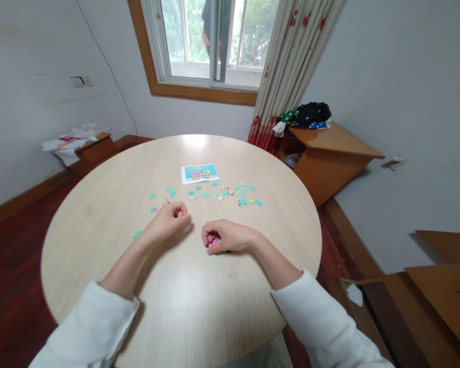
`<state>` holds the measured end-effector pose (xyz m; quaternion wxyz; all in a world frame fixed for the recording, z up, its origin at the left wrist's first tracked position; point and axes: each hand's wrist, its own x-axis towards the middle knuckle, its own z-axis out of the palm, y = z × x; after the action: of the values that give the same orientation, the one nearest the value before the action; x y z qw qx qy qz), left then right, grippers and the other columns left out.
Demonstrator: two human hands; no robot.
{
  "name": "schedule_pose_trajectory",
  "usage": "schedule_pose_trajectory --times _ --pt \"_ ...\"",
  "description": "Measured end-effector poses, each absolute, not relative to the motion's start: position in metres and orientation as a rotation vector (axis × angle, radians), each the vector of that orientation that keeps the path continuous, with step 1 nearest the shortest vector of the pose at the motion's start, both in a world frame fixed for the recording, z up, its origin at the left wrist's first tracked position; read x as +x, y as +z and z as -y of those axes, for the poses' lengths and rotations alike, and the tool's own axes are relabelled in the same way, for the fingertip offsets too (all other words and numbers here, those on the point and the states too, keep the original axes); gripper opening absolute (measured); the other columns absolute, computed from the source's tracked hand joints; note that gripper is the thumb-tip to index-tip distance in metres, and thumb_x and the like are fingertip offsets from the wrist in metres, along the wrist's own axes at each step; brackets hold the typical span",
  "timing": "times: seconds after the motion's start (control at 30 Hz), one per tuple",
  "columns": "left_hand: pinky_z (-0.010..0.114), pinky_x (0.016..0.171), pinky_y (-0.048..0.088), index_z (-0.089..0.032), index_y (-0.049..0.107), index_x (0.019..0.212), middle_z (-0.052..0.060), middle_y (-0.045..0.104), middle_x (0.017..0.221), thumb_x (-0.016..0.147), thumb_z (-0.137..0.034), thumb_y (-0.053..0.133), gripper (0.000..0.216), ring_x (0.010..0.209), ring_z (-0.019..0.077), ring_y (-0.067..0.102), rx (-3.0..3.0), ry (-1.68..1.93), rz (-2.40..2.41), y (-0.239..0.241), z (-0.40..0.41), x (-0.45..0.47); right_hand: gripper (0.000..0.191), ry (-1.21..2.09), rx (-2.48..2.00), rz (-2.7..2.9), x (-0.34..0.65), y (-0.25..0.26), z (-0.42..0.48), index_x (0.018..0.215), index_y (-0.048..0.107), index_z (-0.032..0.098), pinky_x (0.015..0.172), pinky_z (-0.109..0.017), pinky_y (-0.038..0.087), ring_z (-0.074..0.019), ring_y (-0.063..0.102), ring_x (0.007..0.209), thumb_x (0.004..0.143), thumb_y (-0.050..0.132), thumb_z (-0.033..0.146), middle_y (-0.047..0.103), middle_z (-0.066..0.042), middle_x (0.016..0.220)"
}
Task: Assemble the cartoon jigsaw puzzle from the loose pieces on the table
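Note:
My right hand (225, 236) rests on the round wooden table (99, 204), fingers curled over a small joined patch of puzzle (213, 244) with pink and teal showing under it. My left hand (171, 216) lies to its left, closed in a loose fist; whether a piece is inside it is hidden. Several loose teal puzzle pieces (222, 194) are scattered in a row beyond both hands. A small printed picture card (199, 173) lies flat behind them, toward the table's far side.
A low wooden cabinet (329, 153) with dark clothes on it stands to the right by a curtain (291, 66). Another low cabinet (92, 148) with cloth on it sits at the left wall. Wooden boards (437, 286) lie at the lower right.

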<state>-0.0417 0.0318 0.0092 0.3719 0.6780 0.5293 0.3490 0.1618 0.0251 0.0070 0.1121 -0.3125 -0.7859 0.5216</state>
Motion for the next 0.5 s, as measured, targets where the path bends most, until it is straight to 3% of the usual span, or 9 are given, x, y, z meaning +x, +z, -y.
schedule_pose_trajectory --times 0.27,0.5 --pt "0.023 0.048 0.023 -0.019 0.042 0.055 -0.007 0.036 0.050 0.065 -0.032 0.061 0.025 0.048 0.0075 0.030 1.716 0.840 -1.314 0.013 -0.027 -0.037 0.018 1.140 -1.002 1.741 0.176 0.008 -0.044 0.062 0.049 0.018 0.054 -0.023 0.026 -0.0076 0.033 0.054 0.066 0.064 0.028 0.035 0.007 0.056" --pt "0.023 0.050 0.025 -0.013 0.067 0.071 -0.005 0.040 0.050 0.072 -0.030 0.057 0.019 0.051 0.0094 0.033 1.905 0.565 -1.252 0.015 -0.022 -0.034 0.011 0.964 -1.143 1.577 0.189 -0.004 -0.063 0.064 0.050 0.018 0.053 -0.024 0.025 -0.0082 0.032 0.051 0.065 0.057 0.026 0.033 0.008 0.053"
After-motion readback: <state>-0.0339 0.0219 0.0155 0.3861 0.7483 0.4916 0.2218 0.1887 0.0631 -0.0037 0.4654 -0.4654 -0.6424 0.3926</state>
